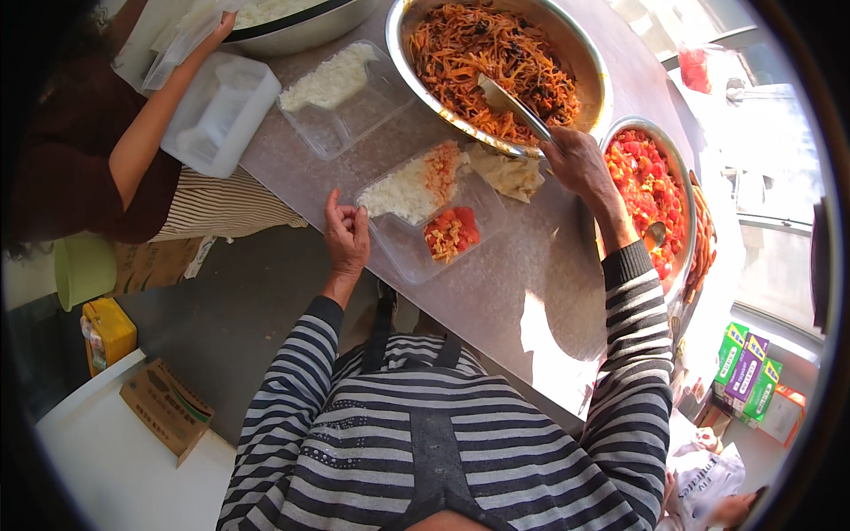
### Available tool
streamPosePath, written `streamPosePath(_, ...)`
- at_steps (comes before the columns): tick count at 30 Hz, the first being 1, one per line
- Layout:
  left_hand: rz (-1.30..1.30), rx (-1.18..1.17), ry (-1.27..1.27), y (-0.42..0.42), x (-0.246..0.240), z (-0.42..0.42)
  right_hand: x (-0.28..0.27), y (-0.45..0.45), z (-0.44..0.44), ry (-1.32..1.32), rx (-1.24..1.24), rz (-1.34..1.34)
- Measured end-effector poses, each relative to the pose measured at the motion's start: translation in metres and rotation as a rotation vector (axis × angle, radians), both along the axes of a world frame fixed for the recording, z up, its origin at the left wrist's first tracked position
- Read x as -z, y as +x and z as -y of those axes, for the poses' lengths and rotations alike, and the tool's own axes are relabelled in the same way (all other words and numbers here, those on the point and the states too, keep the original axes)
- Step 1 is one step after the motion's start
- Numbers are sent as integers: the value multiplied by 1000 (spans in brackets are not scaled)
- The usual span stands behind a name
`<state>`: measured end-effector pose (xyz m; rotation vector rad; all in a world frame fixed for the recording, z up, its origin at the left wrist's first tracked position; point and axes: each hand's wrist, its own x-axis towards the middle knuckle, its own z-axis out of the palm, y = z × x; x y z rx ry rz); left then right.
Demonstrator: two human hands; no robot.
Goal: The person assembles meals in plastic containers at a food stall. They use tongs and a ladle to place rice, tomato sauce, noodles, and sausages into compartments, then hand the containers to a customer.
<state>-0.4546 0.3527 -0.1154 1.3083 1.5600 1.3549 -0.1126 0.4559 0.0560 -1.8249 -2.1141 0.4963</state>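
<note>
My right hand (581, 159) grips the handle of a metal serving spoon (511, 106), whose bowl rests on shredded orange vegetables with dark pieces (491, 60) in a large steel basin (601, 86). My left hand (348, 232) is at the left edge of a clear divided plastic container (412, 262); thumb and fingertip are close to its rim, and whether they pinch it I cannot tell. That container holds white rice (405, 192), partly stained orange, and tomato with egg (453, 233) in one compartment. Another clear container (325, 143) behind it holds only rice (332, 79).
At left, a co-worker's arm (156, 109) holds clear plastic pieces near stacked containers (229, 113) and a rice tub (299, 30). A tomato-and-egg basin (687, 199) with a spoon (655, 235) stands right. A crumpled beige piece (508, 174) lies by the large basin. Another person's hand (730, 511) shows lower right.
</note>
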Motion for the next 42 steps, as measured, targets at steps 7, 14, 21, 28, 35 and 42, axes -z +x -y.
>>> streamPosePath(7,-55,-3,9,-3,5,2,1,-2,9,49,-7,70)
streamPosePath(14,-18,8,-8,-4,5,1,-2,-6,21,82,54,-6)
streamPosePath(21,-5,16,-10,-5,8,1,3,-4,28,77,81,-24)
streamPosePath(28,-14,24,-11,-4,8,1,0,-2,44,144,98,-164)
streamPosePath(35,-40,18,3,-4,9,1,-32,-16,90,264,82,-255)
streamPosePath(42,-41,32,-22,-4,10,2,-6,-15,154,299,4,-164)
